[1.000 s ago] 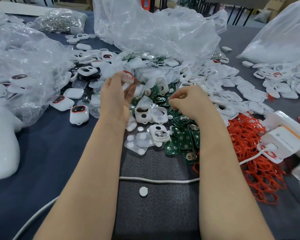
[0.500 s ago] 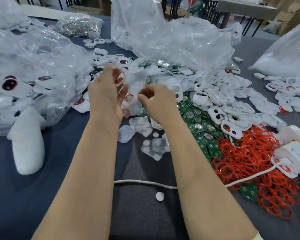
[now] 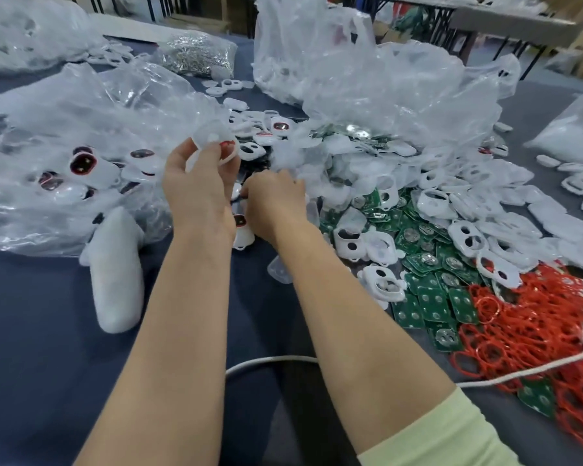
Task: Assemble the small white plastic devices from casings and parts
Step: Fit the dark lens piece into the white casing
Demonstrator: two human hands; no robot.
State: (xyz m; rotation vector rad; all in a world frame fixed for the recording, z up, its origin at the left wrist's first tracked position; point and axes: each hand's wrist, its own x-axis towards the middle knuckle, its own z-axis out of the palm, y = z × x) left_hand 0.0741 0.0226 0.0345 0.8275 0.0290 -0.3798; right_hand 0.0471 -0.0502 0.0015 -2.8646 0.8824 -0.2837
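White casing, just one, pinched in the left hand; right hand curled (grasp hidden).

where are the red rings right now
In the head view the red rings are heaped at lower right, beside the green circuit boards, with a white cable crossing them.

On the table, circuit boards lie between casings behind and rings before; a bag lies left.

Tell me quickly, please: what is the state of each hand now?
Left hand: closed, grips a white casing with a red ring.
Right hand: curled, palm down; whether it holds anything cannot be told.
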